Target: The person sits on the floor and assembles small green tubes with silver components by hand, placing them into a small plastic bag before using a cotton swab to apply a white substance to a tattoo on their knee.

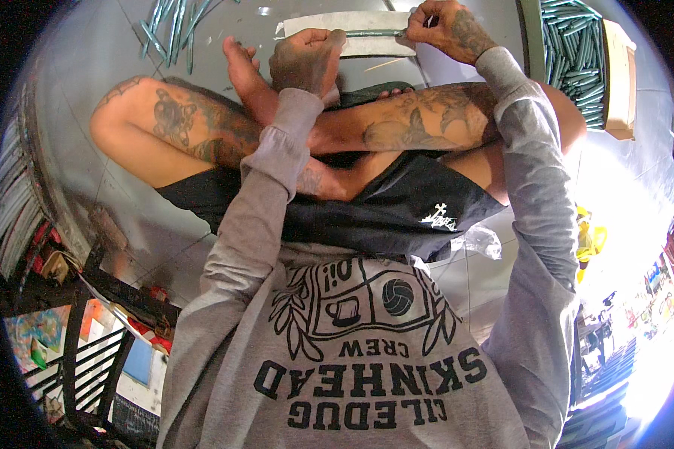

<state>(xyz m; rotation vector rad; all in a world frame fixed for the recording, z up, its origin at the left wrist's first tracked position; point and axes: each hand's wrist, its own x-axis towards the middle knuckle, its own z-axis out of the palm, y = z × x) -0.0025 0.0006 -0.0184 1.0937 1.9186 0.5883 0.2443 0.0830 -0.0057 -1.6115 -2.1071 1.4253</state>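
"Where's the thing I'm working with?"

"Your slim green stick [371,34], pen-like in shape, lies level between your hands, over a pale strip [367,21] on the grey tiled floor [494,15], beyond your crossed legs [419,123]. I can't tell whether the stick touches the strip."

"And my grip?"

"Your left hand [303,60] is curled, with thumb and forefinger narrowed on the stick's left end. Your right hand [457,31] pinches the right end by the fingertips, its other fingers bent."

"What's around them?"

"Past your left hand, near the top edge, a loose spread of similar sticks [174,34] lies on the floor. To the right of your right hand is a dense pile of green sticks [573,60], with a piece of tan cardboard [620,82] along its far right side. Closer to you, clear plastic [481,243] lies beside your black shorts [337,221], and something yellow [591,236] sits beyond your right sleeve [539,165]."
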